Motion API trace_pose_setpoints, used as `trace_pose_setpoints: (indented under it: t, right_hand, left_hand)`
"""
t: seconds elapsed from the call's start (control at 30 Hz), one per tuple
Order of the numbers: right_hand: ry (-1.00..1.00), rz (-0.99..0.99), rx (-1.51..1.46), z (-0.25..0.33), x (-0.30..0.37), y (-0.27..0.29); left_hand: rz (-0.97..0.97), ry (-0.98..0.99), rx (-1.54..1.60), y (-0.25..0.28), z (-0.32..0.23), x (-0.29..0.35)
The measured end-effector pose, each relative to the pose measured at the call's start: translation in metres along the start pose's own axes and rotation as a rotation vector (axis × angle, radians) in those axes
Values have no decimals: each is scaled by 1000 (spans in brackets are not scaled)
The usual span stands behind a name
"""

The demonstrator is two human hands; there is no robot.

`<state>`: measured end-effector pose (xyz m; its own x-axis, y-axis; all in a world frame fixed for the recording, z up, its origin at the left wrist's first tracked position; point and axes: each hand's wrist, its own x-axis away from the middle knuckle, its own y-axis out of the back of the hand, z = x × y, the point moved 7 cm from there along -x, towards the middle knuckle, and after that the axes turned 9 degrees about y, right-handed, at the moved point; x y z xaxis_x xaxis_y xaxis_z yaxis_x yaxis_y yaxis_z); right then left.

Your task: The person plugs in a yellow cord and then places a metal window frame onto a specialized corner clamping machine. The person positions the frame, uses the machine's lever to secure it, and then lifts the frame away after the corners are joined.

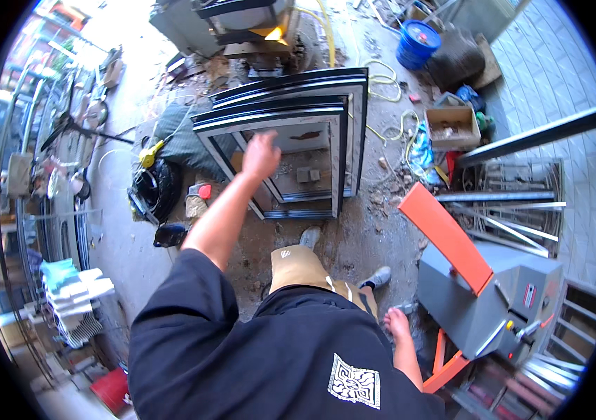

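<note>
Two window frames (340,150), dark on the edges and pale on the faces, stand upright one behind the other on the ground ahead of me. My left hand (261,155) reaches out over the nearer frame, beside its inner bar. Its fingers are slightly smeared, and I cannot tell whether they touch the frame. Low at my right side hangs my right hand (397,325), fingers curled in, with nothing visible in it. It is nearest to a grey machine (462,301) with an orange arm (446,238).
Beyond the frames stands another machine (245,31). A blue bucket (418,44) and a cardboard box (452,128) are at the far right. Yellow hose (385,77) and rubble litter the ground. To the left lie a black bag (158,189) and stacked white profiles (77,297).
</note>
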<state>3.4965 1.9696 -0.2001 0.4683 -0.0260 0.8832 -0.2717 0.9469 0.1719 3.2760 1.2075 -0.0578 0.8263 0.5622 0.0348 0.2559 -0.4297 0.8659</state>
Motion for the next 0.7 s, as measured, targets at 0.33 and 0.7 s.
trace_pose_setpoints:
  t: [0.33,0.7]
  right_hand:
    - [339,-30,402,83,84,-133]
    - [17,-286,-181,-75,114,-130]
  left_hand:
    - [107,37,-530,16,42,-113]
    - [36,-224,-481,59,9,-57]
